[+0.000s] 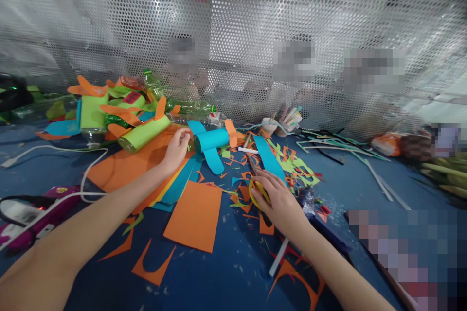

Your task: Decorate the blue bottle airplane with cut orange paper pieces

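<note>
My left hand (177,148) reaches forward and grips the end of a bottle wrapped in teal paper with teal wings and an orange tail (211,142), shaped like a plane. My right hand (278,200) rests on the blue table, fingers closed around yellow-handled scissors (256,190). An orange paper sheet (195,216) lies between my forearms. More orange and teal sheets (127,165) lie under my left wrist.
Green and orange bottle planes (120,116) are piled at the back left. Paper scraps (292,165), cups of sticks (282,124), paper strips (365,160) and white cables (54,155) cover the blue table (226,272). A perforated metal screen (233,34) stands behind; people sit beyond it.
</note>
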`<state>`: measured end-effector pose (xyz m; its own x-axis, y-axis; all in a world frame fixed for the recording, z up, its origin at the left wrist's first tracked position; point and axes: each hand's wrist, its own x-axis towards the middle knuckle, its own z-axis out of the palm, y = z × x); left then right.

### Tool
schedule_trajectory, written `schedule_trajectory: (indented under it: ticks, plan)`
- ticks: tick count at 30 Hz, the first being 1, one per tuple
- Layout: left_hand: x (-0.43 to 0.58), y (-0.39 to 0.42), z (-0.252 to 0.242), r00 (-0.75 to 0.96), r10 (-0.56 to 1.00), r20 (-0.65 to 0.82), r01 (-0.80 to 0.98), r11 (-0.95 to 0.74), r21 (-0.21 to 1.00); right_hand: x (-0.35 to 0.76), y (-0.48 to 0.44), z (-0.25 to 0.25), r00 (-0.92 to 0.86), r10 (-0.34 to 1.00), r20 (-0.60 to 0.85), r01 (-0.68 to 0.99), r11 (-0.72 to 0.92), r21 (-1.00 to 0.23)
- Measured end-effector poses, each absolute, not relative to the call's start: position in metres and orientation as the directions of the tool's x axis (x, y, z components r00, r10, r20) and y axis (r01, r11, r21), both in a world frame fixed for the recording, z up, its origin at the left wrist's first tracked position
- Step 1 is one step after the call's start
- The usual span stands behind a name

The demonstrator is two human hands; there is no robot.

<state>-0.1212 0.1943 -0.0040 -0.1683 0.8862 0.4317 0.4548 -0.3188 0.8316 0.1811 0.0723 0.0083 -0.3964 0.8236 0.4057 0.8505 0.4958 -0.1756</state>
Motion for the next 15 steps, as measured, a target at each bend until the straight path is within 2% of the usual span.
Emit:
schedule_trajectory:
  ticks: [5, 8, 12, 15]
  plan:
    - [-0.122, 0.192, 0.0, -0.283, 0.798, 0.532, 0.511, -0.344, 0.787, 0.192, 0.078, -0.004, -0.251, 0.862, 0.44, 0.967, 0.248, 0.065]
    - [-0.117, 0.183, 0.007, -0.273, 0.703, 0.657, 0.624, -0.391, 0.677, 0.196, 0.079, -0.008, -0.213, 0.874, 0.437, 0.975, 0.158, 0.158]
    - [-0.101, 0.16, 0.021, -0.102, 0.616, 0.781, 0.728, -0.489, 0.481, 0.197, 0.081, -0.008, -0.218, 0.893, 0.394, 0.973, 0.165, 0.164]
    - [-0.084, 0.137, 0.03, 0.001, 0.595, 0.804, 0.682, -0.589, 0.435, 0.198, 0.083, -0.009, -0.237, 0.89, 0.39, 0.971, 0.214, 0.102]
